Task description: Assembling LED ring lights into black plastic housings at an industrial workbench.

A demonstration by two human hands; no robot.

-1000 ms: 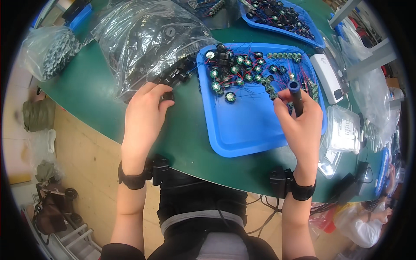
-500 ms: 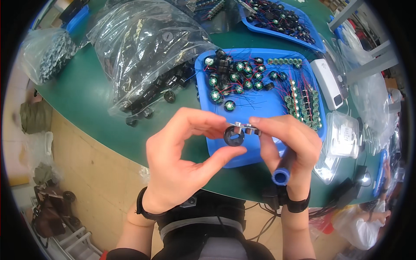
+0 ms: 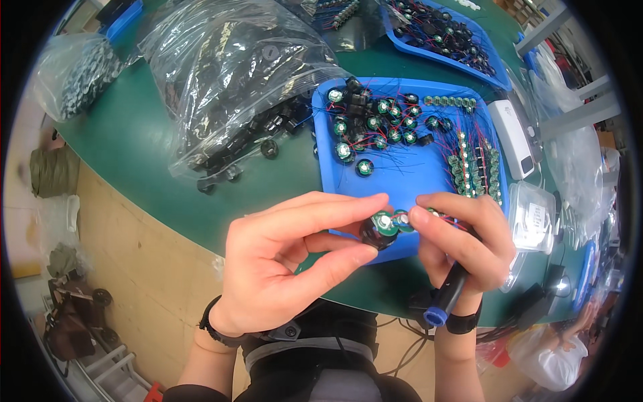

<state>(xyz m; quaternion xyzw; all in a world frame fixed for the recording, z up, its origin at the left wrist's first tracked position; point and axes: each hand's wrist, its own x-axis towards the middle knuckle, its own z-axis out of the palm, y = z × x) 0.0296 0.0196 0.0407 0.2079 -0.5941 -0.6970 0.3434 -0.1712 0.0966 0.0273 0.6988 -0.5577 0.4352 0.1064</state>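
My left hand (image 3: 291, 258) pinches a small black round part (image 3: 374, 233) between thumb and forefinger, raised in front of me. A small green round board (image 3: 387, 222) sits on top of that part. My right hand (image 3: 462, 244) touches the green board with its fingertips and also grips a black tool with a blue end (image 3: 447, 297), pointing down. Both hands meet over the near edge of a blue tray (image 3: 402, 181) that holds several green round boards with red and blue wires.
A clear plastic bag of black round parts (image 3: 228, 87) lies on the green table (image 3: 140, 147), with loose ones spilled beside it. A second blue tray (image 3: 442, 37) sits further back. A white device (image 3: 514, 137) and a clear box (image 3: 536, 218) are at the right.
My hands left the table and tray and came together close to me; the left now holds a black part, the right sets a green board on it, tool still in hand.
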